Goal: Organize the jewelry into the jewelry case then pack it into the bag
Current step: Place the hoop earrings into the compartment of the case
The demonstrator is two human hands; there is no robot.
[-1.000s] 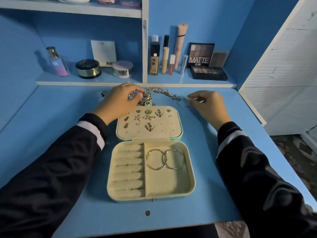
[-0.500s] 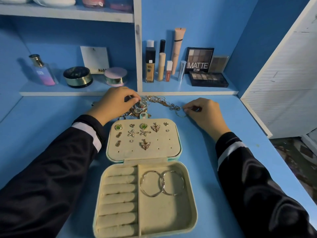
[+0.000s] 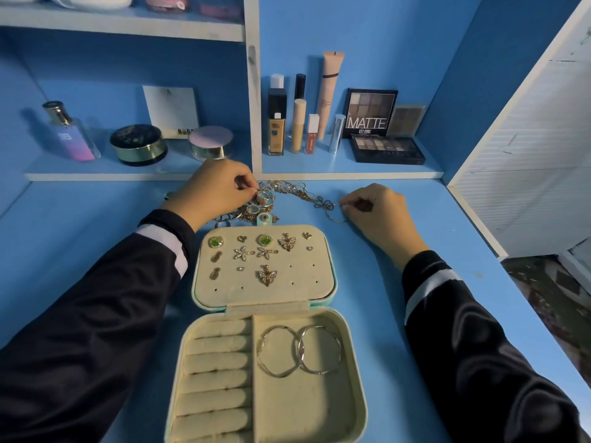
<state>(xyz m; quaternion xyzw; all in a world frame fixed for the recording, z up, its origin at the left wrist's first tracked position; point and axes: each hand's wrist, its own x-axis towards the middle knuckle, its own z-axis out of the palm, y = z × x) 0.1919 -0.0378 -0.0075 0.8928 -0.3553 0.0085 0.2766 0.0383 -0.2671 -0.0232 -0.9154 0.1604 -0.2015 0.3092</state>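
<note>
An open cream-lined jewelry case (image 3: 348, 407) lies on the blue desk in front of me. Several earrings (image 3: 265, 255) are pinned to its lid panel, and two hoop earrings (image 3: 299, 350) lie in its right compartment beside the ring rolls (image 3: 214, 375). Behind the case sits a tangled pile of gold chains and rings (image 3: 281, 195). My left hand (image 3: 212, 190) pinches a piece at the pile's left side. My right hand (image 3: 379, 211) pinches a thin hoop (image 3: 334, 215) at the chain's right end. No bag is in view.
A low shelf behind the pile holds a perfume bottle (image 3: 68, 132), two round compacts (image 3: 139, 143), foundation and concealer tubes (image 3: 297, 123), and eyeshadow palettes (image 3: 387, 148). A white slatted panel (image 3: 537, 155) bounds the desk on the right; the desk's right edge drops off.
My head has tilted down and closer, so the case sits lower and larger in view. Both hands stay at the jewelry pile with little movement.
</note>
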